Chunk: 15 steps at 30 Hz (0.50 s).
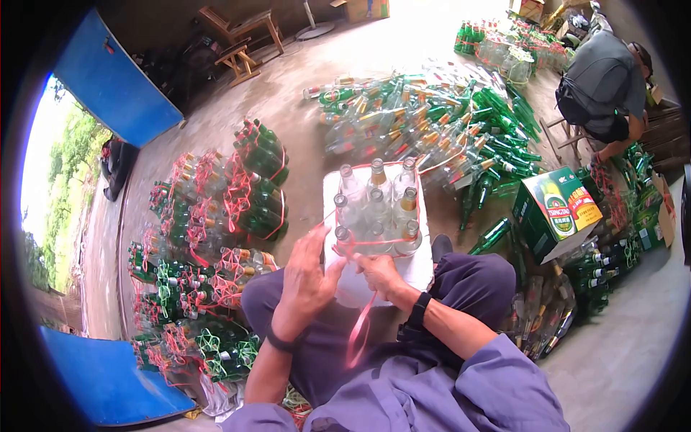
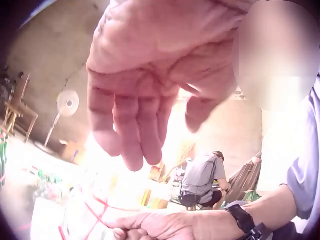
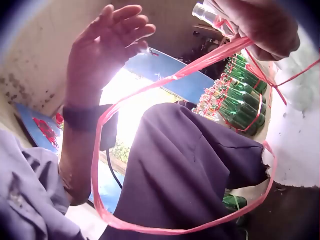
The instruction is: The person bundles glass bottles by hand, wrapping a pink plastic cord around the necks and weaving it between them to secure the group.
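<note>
Several clear glass bottles (image 1: 377,203) stand grouped on a white block (image 1: 344,282) between the person's knees, with pink twine (image 1: 374,243) around their lower part. The right hand (image 1: 386,276) pinches the twine at the near side of the group; a pink tail (image 1: 360,333) hangs below it. Beside it on the left, the left hand (image 1: 308,277) is raised with fingers extended. In the left wrist view the left hand (image 2: 145,85) shows its palm, holding nothing. The right wrist view shows the right hand (image 3: 260,25) curled round the pink strip (image 3: 210,57), which loops down over the leg.
Tied bundles of green and clear bottles (image 1: 209,209) stand at the left. Loose bottles (image 1: 425,122) lie in a heap ahead. A green carton (image 1: 551,216) is at the right, with a seated person (image 1: 604,79) beyond. Blue door panels (image 1: 115,72) are at the left.
</note>
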### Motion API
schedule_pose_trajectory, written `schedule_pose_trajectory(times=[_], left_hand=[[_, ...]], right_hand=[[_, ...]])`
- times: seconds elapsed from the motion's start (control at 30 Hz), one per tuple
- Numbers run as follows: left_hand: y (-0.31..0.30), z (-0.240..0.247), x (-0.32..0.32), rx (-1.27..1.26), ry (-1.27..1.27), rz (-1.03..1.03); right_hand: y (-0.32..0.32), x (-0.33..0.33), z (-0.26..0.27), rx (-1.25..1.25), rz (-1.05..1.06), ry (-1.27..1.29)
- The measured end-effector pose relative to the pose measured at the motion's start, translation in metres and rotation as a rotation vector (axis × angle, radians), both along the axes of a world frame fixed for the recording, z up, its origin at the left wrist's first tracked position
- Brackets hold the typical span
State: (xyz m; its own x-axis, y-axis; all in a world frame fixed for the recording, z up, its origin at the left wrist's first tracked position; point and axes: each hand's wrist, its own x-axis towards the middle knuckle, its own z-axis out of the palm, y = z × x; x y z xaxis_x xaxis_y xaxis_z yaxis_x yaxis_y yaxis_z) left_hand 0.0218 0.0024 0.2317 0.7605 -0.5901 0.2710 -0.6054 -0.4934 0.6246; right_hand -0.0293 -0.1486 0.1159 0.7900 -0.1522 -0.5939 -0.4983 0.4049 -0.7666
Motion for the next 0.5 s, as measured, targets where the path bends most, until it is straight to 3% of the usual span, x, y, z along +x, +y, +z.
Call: schedule_pose_trajectory(times=[0.03,0.17,0.23,0.27,0.4,0.5], left_hand=[[-0.007,-0.01,0.008,0.024,-0.19,0.01],[-0.027,-0.067,0.035,-0.003,-0.102,0.042],[-0.038,-0.082,0.04,-0.113,0.073,0.142],[-0.043,-0.085,0.042,-0.077,-0.085,0.141],[-0.056,-0.097,0.045,-0.105,-0.01,0.164],[-0.063,-0.103,0.047,-0.071,-0.156,0.094]], right_hand=[[0.001,-0.002,0.001,-0.076,0.013,-0.024],[0.003,-0.005,-0.017,-0.132,0.019,-0.145],[0.003,-0.006,-0.02,-0.176,-0.002,-0.226],[0.004,-0.007,-0.021,-0.175,-0.004,-0.226],[0.009,-0.01,-0.023,-0.327,0.024,-0.309],[0.017,-0.017,-0.03,-0.363,0.05,-0.332]])
